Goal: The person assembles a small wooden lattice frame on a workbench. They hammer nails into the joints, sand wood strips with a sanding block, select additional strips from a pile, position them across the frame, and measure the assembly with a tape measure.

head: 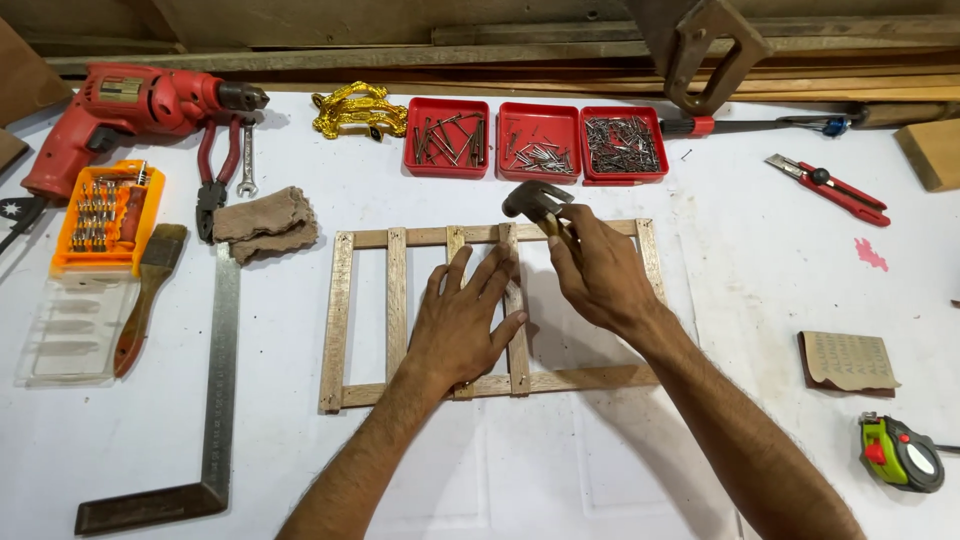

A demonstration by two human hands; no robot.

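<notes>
A small wooden frame of thin slats lies flat on the white table, with long rails at top and bottom and several upright slats between them. My left hand is spread flat over the middle slats, fingers apart, pressing down. My right hand grips a hammer by its handle, close to the head. The dark metal hammer head hovers just above the top rail near one upright slat. Most of the hammer handle is hidden in my fist.
Three red trays of nails stand behind the frame. A red drill, pliers, orange bit set, brush, steel square and folded cloth lie left. Utility knife, sandpaper and tape measure lie right.
</notes>
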